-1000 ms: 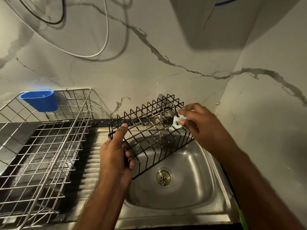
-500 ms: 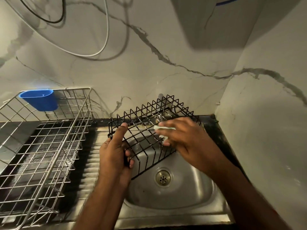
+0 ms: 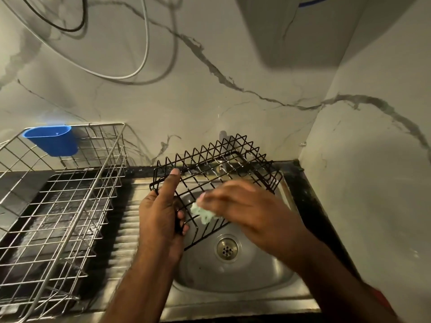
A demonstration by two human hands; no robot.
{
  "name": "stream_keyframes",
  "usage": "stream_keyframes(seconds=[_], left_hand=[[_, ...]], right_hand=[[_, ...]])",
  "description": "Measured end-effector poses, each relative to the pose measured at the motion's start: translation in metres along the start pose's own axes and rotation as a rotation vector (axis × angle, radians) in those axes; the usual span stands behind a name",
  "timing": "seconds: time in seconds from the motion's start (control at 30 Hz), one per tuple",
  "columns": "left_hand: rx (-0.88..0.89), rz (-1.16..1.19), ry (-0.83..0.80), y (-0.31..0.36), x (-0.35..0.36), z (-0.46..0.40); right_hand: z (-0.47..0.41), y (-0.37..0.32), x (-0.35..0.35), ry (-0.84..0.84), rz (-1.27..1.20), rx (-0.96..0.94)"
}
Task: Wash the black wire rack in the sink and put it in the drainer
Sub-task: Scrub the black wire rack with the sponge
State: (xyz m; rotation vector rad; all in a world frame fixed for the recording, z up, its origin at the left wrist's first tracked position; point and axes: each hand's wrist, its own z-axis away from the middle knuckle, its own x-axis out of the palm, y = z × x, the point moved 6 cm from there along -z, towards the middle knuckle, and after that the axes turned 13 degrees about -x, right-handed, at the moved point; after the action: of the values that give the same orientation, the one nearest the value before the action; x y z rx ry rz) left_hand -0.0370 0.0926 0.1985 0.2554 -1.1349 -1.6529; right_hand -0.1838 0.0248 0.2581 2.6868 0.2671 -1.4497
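Note:
The black wire rack is tilted above the steel sink. My left hand grips the rack's left edge, thumb up along the wires. A pale green scrubbing cloth is pressed against the rack's wires by my right hand, whose fingers curl over it and are blurred by motion. The silver wire drainer stands to the left of the sink.
A blue plastic cup hangs on the drainer's back rim. The drain lies in the sink's middle. A tap shows behind the rack. Marble walls close the back and right; cables hang on the back wall.
My right hand has slid with the cloth from the rack's far right corner leftward and down along the wires, toward my left hand. The left hand and rack have stayed put.

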Motion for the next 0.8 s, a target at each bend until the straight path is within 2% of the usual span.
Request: stream_keyframes(seconds=[0.1, 0.2, 0.33, 0.5, 0.63, 0.7, 0.8], left_hand=[[-0.019, 0.012, -0.003, -0.001, 0.000, 0.001], [-0.054, 0.026, -0.003, -0.001, -0.004, -0.002], [-0.080, 0.029, -0.015, 0.003, -0.010, -0.006], [-0.099, 0.041, -0.004, 0.000, -0.013, -0.005], [-0.113, 0.045, -0.007, -0.003, -0.014, -0.002], [-0.140, 0.052, -0.014, -0.005, -0.015, -0.002], [-0.183, 0.060, -0.036, -0.009, -0.013, -0.001]], right_hand=[[0.006, -0.003, 0.015, -0.024, -0.036, 0.002], [0.020, 0.017, 0.007, 0.049, 0.021, 0.072], [0.050, 0.058, -0.014, 0.272, 0.088, 0.172], [0.065, 0.086, -0.017, 0.302, 0.129, 0.325], [0.061, 0.078, -0.022, 0.366, 0.114, 0.449], [0.049, 0.058, -0.022, 0.343, 0.057, 0.402], [0.018, 0.014, -0.011, 0.161, 0.029, 0.201]])
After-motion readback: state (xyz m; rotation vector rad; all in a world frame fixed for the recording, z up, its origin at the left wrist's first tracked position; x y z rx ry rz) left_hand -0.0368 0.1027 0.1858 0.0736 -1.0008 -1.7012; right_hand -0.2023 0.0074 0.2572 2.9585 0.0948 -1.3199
